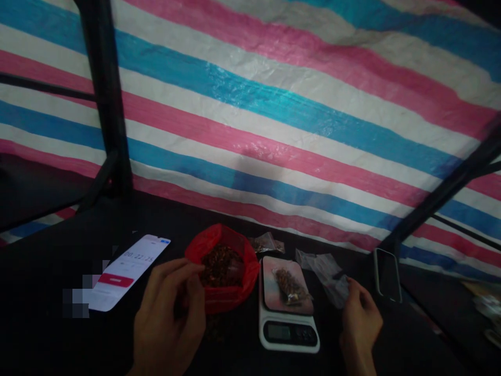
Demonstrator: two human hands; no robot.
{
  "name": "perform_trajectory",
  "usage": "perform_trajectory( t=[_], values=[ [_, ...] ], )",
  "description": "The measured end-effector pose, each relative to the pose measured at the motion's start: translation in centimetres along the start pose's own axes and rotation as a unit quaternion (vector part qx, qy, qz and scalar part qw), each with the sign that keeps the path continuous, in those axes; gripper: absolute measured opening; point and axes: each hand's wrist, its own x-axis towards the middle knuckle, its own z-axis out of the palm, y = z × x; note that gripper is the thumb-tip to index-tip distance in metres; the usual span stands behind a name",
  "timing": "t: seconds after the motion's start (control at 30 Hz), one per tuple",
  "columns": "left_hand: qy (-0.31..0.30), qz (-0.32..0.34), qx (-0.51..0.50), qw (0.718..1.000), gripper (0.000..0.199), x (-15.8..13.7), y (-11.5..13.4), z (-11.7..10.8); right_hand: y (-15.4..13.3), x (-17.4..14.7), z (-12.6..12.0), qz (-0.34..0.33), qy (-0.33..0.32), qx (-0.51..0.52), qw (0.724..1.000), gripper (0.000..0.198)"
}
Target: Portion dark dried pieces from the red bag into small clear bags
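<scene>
The red plastic bag [223,271] of dark brown dried pieces sits open on the dark table [47,339], just left of the digital scale [287,305]. It looks soft and light; grip the rim. Your left hand [172,313] pinches at its mouth. Your right hand [360,321] grasps a clear pouch [326,274]. A filled packet [289,286] rests on the scale platform.

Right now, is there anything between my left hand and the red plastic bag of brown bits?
Nothing visible is in the way. The left hand is already at the front rim of the red plastic bag, its fingertips at the brown contents. The white digital scale sits off to the bag's right.
</scene>
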Motion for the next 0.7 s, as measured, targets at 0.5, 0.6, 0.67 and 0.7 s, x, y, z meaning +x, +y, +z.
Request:
perform_trajectory(
  t=[0.5,0.6,0.67,0.7],
  values=[
    [-0.032,0.059,-0.017,0.998,0.019,-2.5,1.9,0.6,-2.1,-1.2,2.6,-0.117,-0.185,0.045,0.975,0.046],
    [-0.035,0.064,-0.019,0.997,0.019,-3.0,2.2,0.7,-3.0,-1.8,3.1,-0.167,-0.243,0.041,0.955,0.042],
    [-0.040,0.062,-0.007,0.997,0.019,-3.3,2.3,0.9,-3.2,-2.0,3.4,-0.182,-0.266,0.037,0.946,0.042],
    [-0.040,0.061,0.002,0.997,0.019,-3.4,2.4,1.0,-3.2,-2.0,3.5,-0.186,-0.275,0.034,0.943,0.042]
  ],
)
